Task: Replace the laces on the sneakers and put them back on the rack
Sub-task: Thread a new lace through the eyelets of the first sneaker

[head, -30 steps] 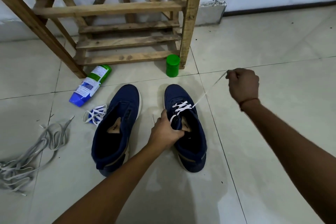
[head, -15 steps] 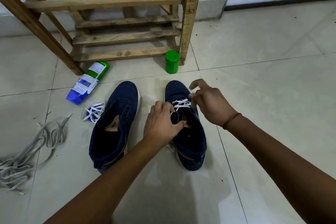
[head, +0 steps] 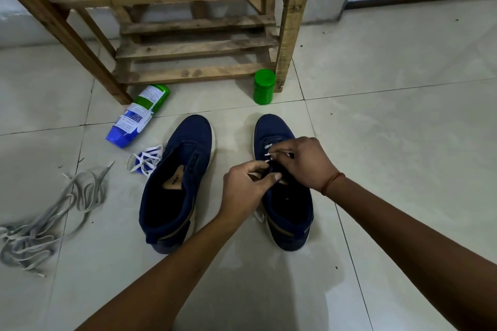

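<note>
Two navy sneakers stand side by side on the tiled floor. The left sneaker [head: 177,180] has no lace. The right sneaker [head: 287,212] carries a white lace [head: 267,148] through its front eyelets. My left hand [head: 247,191] grips the right sneaker's tongue and eyelet edge. My right hand [head: 304,164] pinches the white lace over the eyelets; its fingers hide most of the lacing. A loose end of the lace [head: 258,215] shows beside the shoe's inner side. A second white lace [head: 146,160] lies bundled left of the bare sneaker. The wooden rack [head: 199,45] stands behind.
A tangle of grey old laces [head: 40,228] lies at the far left. A blue and green bottle [head: 137,115] lies on its side before the rack. A small green jar [head: 264,86] stands at the rack's right post. The white wall runs behind.
My right hand, which had pulled the lace out taut to the right, came back to the right sneaker and now works at the eyelets. My left hand stayed on the shoe.
</note>
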